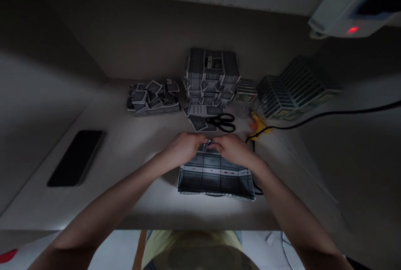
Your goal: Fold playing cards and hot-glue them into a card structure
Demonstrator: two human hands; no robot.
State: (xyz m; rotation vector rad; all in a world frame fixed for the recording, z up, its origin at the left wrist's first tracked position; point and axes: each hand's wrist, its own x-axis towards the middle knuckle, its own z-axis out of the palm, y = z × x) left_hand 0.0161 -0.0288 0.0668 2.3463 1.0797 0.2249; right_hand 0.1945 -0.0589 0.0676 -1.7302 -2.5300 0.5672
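In front of me on the desk lies an open box made of playing cards (216,182), with patterned grey card backs and pale seams. My left hand (188,147) pinches the middle of the box's far edge. Close beside it, almost touching, my right hand (230,147) pinches the same edge, its fingers bent around a card there. The fingers partly hide that card. Just beyond my hands, black-handled scissors (224,122) rest on several loose cards (197,122). A yellow glue gun (258,126) lies to the right, its black cord running off to the right.
A tall stack of card-built pieces (213,74) stands at the back. Left of it, a card tray (156,113) holds many loose cards. More card structures (291,90) stand at the back right. A black phone (77,157) lies at left. A power strip (347,11) with a red light hangs upper right.
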